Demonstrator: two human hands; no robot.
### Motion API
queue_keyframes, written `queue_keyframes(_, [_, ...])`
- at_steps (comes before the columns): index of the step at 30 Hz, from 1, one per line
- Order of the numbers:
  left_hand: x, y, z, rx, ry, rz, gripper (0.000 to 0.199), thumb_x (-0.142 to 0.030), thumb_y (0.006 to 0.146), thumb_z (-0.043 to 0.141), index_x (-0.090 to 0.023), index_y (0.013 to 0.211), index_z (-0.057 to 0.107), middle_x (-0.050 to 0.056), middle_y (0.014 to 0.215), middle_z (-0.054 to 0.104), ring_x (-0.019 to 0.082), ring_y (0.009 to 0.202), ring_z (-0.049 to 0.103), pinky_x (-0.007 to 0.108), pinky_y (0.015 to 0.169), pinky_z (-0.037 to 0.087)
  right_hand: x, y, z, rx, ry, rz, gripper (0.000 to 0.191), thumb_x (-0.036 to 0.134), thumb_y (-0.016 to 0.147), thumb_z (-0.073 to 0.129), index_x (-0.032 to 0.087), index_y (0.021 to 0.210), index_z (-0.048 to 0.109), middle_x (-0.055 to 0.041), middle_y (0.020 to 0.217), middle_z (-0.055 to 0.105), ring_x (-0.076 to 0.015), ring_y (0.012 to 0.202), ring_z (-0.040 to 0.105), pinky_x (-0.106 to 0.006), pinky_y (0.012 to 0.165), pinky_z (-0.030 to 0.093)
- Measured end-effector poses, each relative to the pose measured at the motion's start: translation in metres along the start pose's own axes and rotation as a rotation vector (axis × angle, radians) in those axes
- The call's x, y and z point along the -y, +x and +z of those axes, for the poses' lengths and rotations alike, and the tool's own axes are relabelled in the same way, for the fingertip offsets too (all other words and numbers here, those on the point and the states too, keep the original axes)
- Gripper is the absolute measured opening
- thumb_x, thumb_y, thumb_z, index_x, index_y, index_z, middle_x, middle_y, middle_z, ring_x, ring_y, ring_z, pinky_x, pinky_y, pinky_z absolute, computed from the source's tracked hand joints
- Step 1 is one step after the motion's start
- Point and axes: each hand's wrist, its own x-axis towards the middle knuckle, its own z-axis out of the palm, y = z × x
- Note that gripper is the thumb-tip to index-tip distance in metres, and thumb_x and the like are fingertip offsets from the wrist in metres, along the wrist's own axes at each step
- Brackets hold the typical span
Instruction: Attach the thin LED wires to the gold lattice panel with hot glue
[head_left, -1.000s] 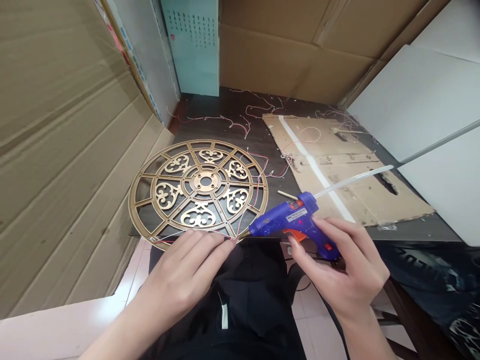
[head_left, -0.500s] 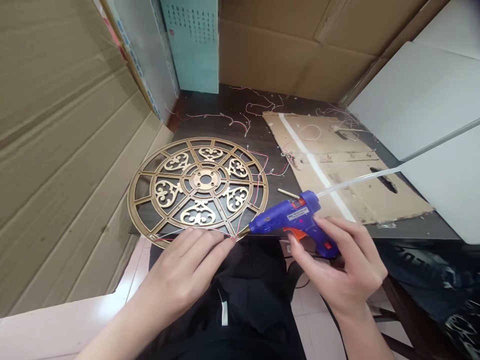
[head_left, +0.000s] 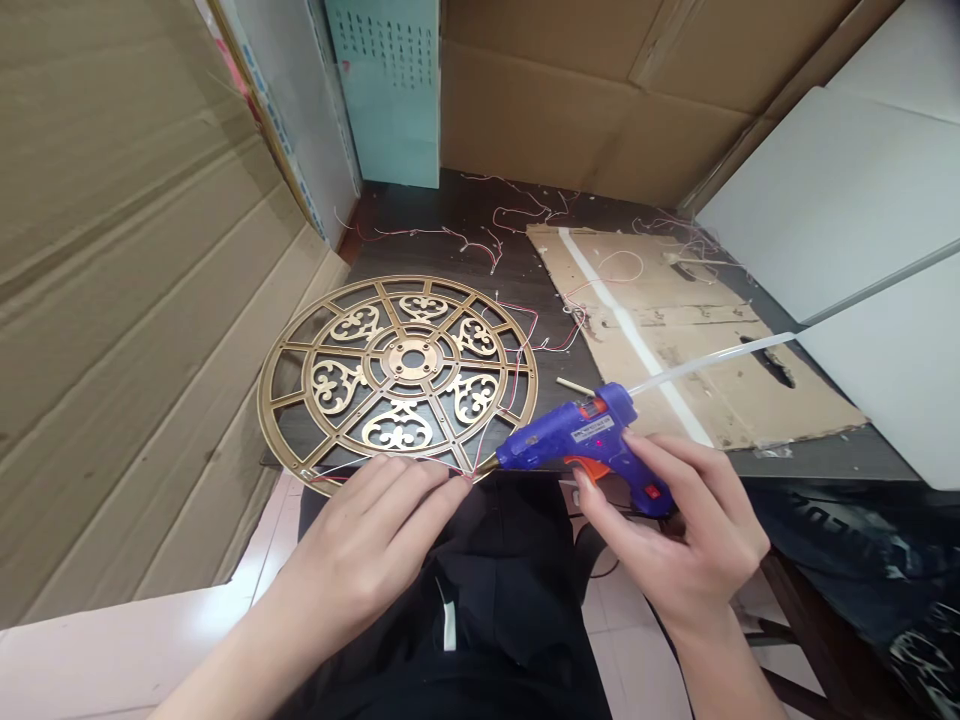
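A round gold openwork panel [head_left: 430, 362] with scroll ornaments lies flat, its near edge reaching over the table's front edge. Thin red and white wire [head_left: 480, 445] runs along its right and near rim. My left hand [head_left: 375, 530] has its fingers together over the near rim, the index fingertip pressing the wire there; its thumb is hidden. Held in my right hand [head_left: 686, 530] is a blue hot glue gun [head_left: 555, 432], with fingers around its handle and by the orange trigger. The nozzle touches or nearly touches the rim beside my left fingertip. A long translucent glue stick [head_left: 712, 358] sticks out of its back.
Loose wires [head_left: 472, 245] lie across the dark table [head_left: 442, 205] at the back. A flat cardboard sheet [head_left: 705, 345] covers its right side, and a short thin stick [head_left: 576, 385] lies near the glue gun. Cardboard walls [head_left: 555, 110] and white boards [head_left: 840, 190] surround the table.
The glue gun and my right hand have shifted very slightly left. My left hand stays on the rim, and the panel looks the same apart from a small view shift.
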Motion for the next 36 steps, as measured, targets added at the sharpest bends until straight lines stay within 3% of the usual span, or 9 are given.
queue_keyframes(9, [0.0057,-0.0057,0.0005,0.002,-0.006,0.086,0.030,0.003,0.096,0.060,-0.005,0.124,0.065,0.013,0.114,0.067,0.022,0.097,0.059,0.037,0.082,0.049,0.0008,0.0046,-0.0017,0.070,0.043,0.055,0.035,0.012,0.082,0.084,0.017,0.115,0.074,-0.0080,0.101,0.070,-0.0188,0.086,0.071,-0.027,0.072,0.060])
queue_keyframes(18, [0.0031,-0.0081,0.0015,-0.021,-0.104,0.013,0.032,0.008,0.087,0.070,-0.006,0.116,0.068,0.010,0.104,0.064,0.018,0.093,0.056,0.034,0.077,0.045,-0.0014,0.0054,-0.0043,0.122,0.093,0.083,0.031,0.012,0.081,0.084,0.012,0.112,0.076,-0.0106,0.103,0.072,-0.0195,0.089,0.071,-0.027,0.076,0.059])
queue_keyframes(28, [-0.0008,-0.0005,-0.0032,-0.028,-0.101,-0.001,0.026,0.005,0.090,0.067,-0.007,0.113,0.068,0.008,0.097,0.063,0.017,0.088,0.054,0.032,0.073,0.046,-0.0033,0.0016,-0.0029,0.118,0.087,0.068,0.035,0.012,0.080,0.087,0.012,0.114,0.077,-0.0103,0.104,0.072,-0.0199,0.091,0.072,-0.030,0.088,0.059])
queue_keyframes(36, [-0.0016,-0.0005,-0.0031,-0.014,-0.087,-0.020,0.026,0.004,0.091,0.066,-0.008,0.113,0.070,0.008,0.096,0.063,0.017,0.088,0.054,0.032,0.074,0.046,-0.0029,0.0006,-0.0045,0.116,0.089,0.066,0.036,0.009,0.080,0.086,0.012,0.114,0.077,-0.0099,0.103,0.072,-0.0193,0.090,0.072,-0.028,0.086,0.059])
